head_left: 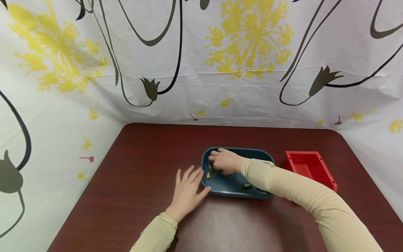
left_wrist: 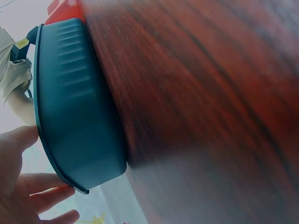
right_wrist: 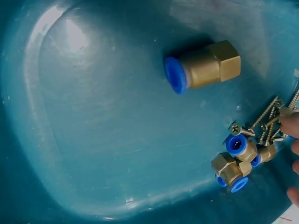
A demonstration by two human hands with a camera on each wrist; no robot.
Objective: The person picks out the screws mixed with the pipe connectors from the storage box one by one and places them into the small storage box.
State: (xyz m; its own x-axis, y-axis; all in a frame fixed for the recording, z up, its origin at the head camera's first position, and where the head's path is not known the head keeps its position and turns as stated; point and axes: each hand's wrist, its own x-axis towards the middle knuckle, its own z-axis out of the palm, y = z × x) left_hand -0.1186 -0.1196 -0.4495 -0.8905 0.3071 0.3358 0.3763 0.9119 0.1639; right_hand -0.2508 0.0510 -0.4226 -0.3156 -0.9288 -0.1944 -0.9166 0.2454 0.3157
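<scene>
Left hand (head_left: 188,191) lies flat, palm down, fingers (head_left: 192,174) straight and spread, forearm in a beige sleeve angling up from below. Right arm reaches across from the right, elbow bent, right hand (head_left: 224,161) curled knuckles-up, its fingertips (right_wrist: 292,125) pointing down.

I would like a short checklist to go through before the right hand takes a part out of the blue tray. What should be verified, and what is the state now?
1. Tray steady: ok. The left hand lies flat on the table with fingertips against the blue tray.
2. Right hand in place: ok. The right hand is inside the tray, over the parts.
3. Part gripped: cannot tell. The fingers touch the screws, but a hold is not visible.
4. Parts separate: not ok. Three brass fittings lie bunched against the screws; one brass fitting lies alone.
5. Red box free: ok. The red box stands open beside the tray.
</scene>
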